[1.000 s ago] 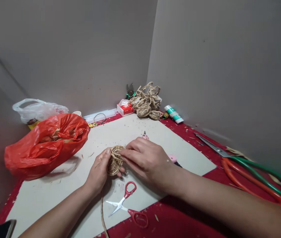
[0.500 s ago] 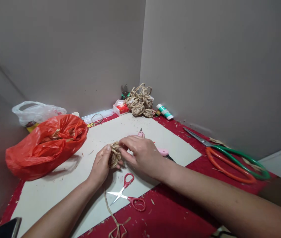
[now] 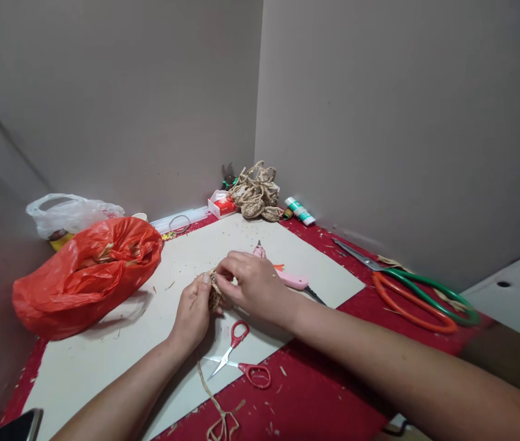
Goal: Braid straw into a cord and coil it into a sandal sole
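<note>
On the desk [image 3: 103,361], the red bag [image 3: 87,272] lies at nine o'clock. At centre the left hand [image 3: 193,312] grips a coiled rope piece [image 3: 215,297]; right hand [image 3: 250,285] fingers pinch its rim. Best keep each turn tight, feeding the trailing cord [image 3: 209,392] evenly, clear of the scissors [image 3: 241,358].

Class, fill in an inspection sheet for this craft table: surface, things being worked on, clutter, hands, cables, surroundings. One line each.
Surface: beige board on a red cloth, both strewn with fibre scraps.
Job's things: small coiled rope piece between both hands; its loose rope tail trails toward the near edge.
Clutter: small red scissors, pink glue gun, large scissors, red bag, clear bag, rope pile, glue stick.
Hands: left hand grips the coil; right hand pinches its top.
Cables: dark cord behind the glue gun.
Surroundings: plain grey walls meeting in a corner.
</note>
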Demonstrator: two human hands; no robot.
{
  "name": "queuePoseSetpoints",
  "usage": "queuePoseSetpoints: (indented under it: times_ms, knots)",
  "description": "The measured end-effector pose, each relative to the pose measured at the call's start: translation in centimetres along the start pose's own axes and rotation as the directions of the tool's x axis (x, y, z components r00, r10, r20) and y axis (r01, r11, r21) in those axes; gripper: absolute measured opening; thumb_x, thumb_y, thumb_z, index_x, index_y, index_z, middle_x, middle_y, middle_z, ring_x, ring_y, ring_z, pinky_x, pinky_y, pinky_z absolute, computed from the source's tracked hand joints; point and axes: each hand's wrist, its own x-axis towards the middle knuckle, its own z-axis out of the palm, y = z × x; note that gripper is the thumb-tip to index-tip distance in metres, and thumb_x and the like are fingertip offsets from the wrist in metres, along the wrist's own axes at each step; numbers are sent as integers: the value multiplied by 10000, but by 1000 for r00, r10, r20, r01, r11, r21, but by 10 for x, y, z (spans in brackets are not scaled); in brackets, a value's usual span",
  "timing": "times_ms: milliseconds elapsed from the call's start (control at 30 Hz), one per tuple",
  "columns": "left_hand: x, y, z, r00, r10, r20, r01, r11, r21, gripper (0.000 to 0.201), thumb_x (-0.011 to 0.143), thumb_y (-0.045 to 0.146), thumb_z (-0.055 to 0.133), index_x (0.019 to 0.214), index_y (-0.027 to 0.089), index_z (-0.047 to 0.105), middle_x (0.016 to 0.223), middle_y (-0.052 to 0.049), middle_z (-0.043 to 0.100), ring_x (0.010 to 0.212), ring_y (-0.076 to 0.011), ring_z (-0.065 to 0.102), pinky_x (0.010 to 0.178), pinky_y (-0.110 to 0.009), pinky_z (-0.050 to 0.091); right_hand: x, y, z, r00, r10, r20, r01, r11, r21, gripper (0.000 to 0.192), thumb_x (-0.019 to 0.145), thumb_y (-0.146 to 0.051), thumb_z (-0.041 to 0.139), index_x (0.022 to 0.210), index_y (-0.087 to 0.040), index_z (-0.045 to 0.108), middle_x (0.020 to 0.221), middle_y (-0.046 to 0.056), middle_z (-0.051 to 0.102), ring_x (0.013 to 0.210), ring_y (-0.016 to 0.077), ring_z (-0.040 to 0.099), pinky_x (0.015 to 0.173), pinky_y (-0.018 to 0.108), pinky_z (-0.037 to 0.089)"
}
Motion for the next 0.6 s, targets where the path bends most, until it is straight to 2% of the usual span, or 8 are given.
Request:
queuePoseSetpoints:
  times_ms: [67, 167, 233, 300, 367, 433, 533, 600]
  knots:
    - [1, -1, -1, 1000, -5, -4, 5, 1000, 1, 380, 893, 510, 438, 776, 168, 556, 668, -3, 569, 568, -123, 525, 554, -236, 466, 2, 1, -1, 996, 79, 50, -84, 990, 112, 123, 844, -173, 544, 732, -175, 595, 721, 14, 619, 665, 132, 556, 642, 262, 395]
    - [3, -2, -2, 999, -35, -25, 35, 999, -23, 407, 878, 534, 452, 785, 158, 579, 667, -18, 604, 579, -134, 547, 577, -249, 475, 5, 5, -5, 994, 70, 78, -86, 972, 217, 65, 836, -170, 555, 806, -183, 612, 740, 11, 633, 676, 134, 566, 644, 262, 424]
    - [4, -2, -3, 996, -70, -46, 68, 996, -54, 437, 868, 553, 456, 826, 144, 604, 662, -32, 626, 590, -143, 570, 589, -256, 483, 5, 7, -8, 999, 35, -6, -33, 972, 232, 84, 837, -175, 570, 902, -177, 623, 806, 35, 651, 753, 156, 586, 697, 289, 449]
    - [6, -2, -3, 993, -104, -61, 98, 991, -85, 469, 858, 568, 458, 852, 127, 620, 655, -45, 639, 584, -147, 584, 591, -262, 487, 3, 7, -10, 990, -23, -140, 53, 975, 214, 142, 842, -172, 572, 974, -165, 623, 896, 74, 659, 858, 187, 589, 775, 334, 460]
    - [7, -1, -3, 990, -118, -74, 110, 988, -108, 473, 848, 568, 475, 834, 120, 627, 659, -49, 647, 569, -147, 586, 588, -264, 488, -2, 4, -10, 962, -65, -266, 122, 971, 206, 140, 854, -160, 555, 977, -165, 621, 931, 91, 654, 903, 200, 579, 811, 363, 461]
    - [7, 1, -2, 987, -113, -113, 99, 988, -122, 455, 837, 557, 498, 800, 124, 636, 658, -43, 649, 565, -146, 582, 583, -262, 486, -8, -2, -8, 937, -45, -347, 134, 962, 237, 97, 864, -148, 542, 921, -175, 616, 870, 72, 648, 848, 189, 577, 773, 351, 469]
    - [7, 5, -3, 978, -102, -181, 80, 989, -125, 414, 836, 521, 514, 750, 141, 653, 669, -42, 661, 599, -154, 583, 605, -263, 484, -15, -10, -4, 929, -52, -366, 144, 963, 229, 91, 877, -141, 534, 853, -175, 615, 770, 46, 634, 748, 170, 565, 709, 321, 461]
    - [7, 6, -3, 977, -90, -196, 69, 992, -108, 377, 849, 478, 512, 733, 155, 667, 711, -52, 682, 665, -170, 602, 670, -274, 488, -16, -12, 1, 934, -121, -337, 170, 978, 121, 110, 886, -153, 528, 874, -159, 637, 782, 61, 641, 751, 179, 560, 706, 324, 449]
